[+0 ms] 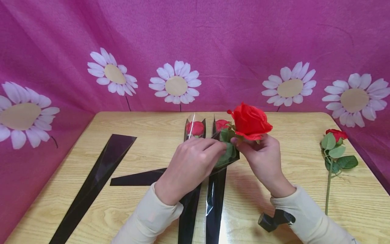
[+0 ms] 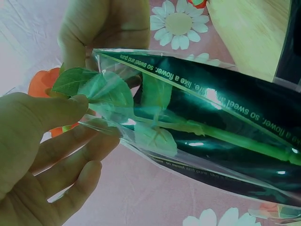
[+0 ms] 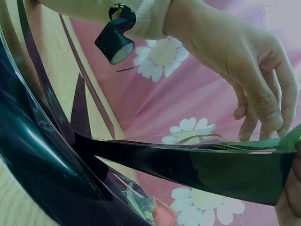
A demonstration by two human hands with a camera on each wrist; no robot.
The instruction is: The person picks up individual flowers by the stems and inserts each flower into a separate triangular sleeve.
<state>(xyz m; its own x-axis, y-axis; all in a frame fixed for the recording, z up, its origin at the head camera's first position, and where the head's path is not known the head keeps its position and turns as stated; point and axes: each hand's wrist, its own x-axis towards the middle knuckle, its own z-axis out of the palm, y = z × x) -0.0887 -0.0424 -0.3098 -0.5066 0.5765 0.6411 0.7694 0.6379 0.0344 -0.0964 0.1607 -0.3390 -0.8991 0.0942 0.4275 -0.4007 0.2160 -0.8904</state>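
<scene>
A red artificial rose (image 1: 251, 122) stands out of the mouth of a black and clear flower sleeve (image 2: 225, 99) held up off the table. Its green stem (image 2: 225, 141) and several leaves show through the film. At the mouth, my left hand (image 1: 195, 162) pinches the film edge between thumb and forefinger, with the thumb over a leaf (image 2: 110, 92). Close below the bloom, my right hand (image 1: 263, 157) grips the rose, its thumb beside the leaves and its other fingers partly hidden behind the petals. In the right wrist view, its fingers (image 3: 287, 205) show beside the sleeve's end.
Two sleeved roses, one left (image 1: 195, 128) and one right (image 1: 222, 124), lie behind my hands. A flat black sleeve (image 1: 94, 183) lies at the left, another (image 1: 137, 178) crosswise. An unwrapped rose (image 1: 335, 156) lies right. A daisy-print cloth (image 1: 228, 44) hangs behind the table (image 1: 152, 125).
</scene>
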